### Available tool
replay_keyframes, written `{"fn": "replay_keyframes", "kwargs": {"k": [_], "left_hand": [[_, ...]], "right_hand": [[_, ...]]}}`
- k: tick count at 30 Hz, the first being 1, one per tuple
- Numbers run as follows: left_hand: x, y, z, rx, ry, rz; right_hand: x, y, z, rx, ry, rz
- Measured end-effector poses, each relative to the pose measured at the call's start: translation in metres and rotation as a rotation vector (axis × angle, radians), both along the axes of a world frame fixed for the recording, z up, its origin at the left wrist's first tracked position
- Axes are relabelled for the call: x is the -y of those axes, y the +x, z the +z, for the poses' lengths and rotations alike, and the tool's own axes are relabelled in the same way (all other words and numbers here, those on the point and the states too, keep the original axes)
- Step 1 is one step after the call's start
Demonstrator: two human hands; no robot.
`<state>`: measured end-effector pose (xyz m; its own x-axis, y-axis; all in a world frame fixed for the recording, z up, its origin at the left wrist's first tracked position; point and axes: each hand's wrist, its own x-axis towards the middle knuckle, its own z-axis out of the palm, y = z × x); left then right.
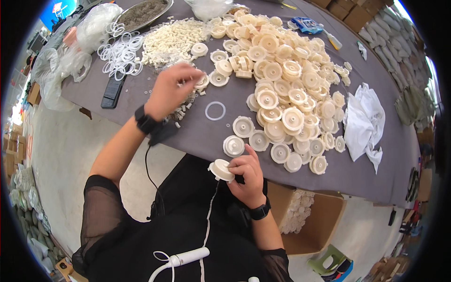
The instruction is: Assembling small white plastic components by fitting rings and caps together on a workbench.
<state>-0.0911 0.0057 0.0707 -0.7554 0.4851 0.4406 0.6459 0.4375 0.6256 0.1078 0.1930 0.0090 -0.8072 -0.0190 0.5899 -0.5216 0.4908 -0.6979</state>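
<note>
Close to my body, just off the table's front edge, my right hand (247, 177) grips a cream round plastic cap (221, 170) with small tabs on its rim. My left hand (174, 87) is raised over the table, fingers bent and smeared by motion; whether it holds anything does not show. Beneath and beside it lie small cream plastic pieces (181, 111) and another round cap (202, 82). A single white ring (215, 111) rests on the cloth between my hands. Another cap (233, 146) sits at the table edge beside my right hand.
A large heap of cream caps (282, 84) covers the table's middle and right. Small cream parts (169, 41), white rings (123, 54), a metal tray of grey bits (143, 15) and a black phone (112, 92) lie left. A cardboard box (324, 221) with caps stands below.
</note>
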Motion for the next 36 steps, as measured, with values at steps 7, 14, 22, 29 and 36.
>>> {"fn": "replay_keyframes", "kwargs": {"k": [7,14,22,29,36], "left_hand": [[-0.006,0.111,0.01,0.609,0.062,-0.406],[0.005,0.117,0.008,1.081,0.193,-0.44],[0.01,0.12,0.017,0.81,0.13,-0.481],[0.01,0.116,0.018,0.789,0.112,-0.517],[0.015,0.112,0.018,0.665,0.105,-0.654]], "right_hand": [[0.004,0.001,0.016,-0.074,-0.015,0.061],[0.007,0.008,0.023,-0.082,-0.016,0.156],[0.012,0.01,0.02,-0.08,-0.117,0.176],[0.012,0.009,0.017,-0.034,-0.193,0.168],[0.009,0.008,0.013,-0.005,-0.249,0.155]]}}
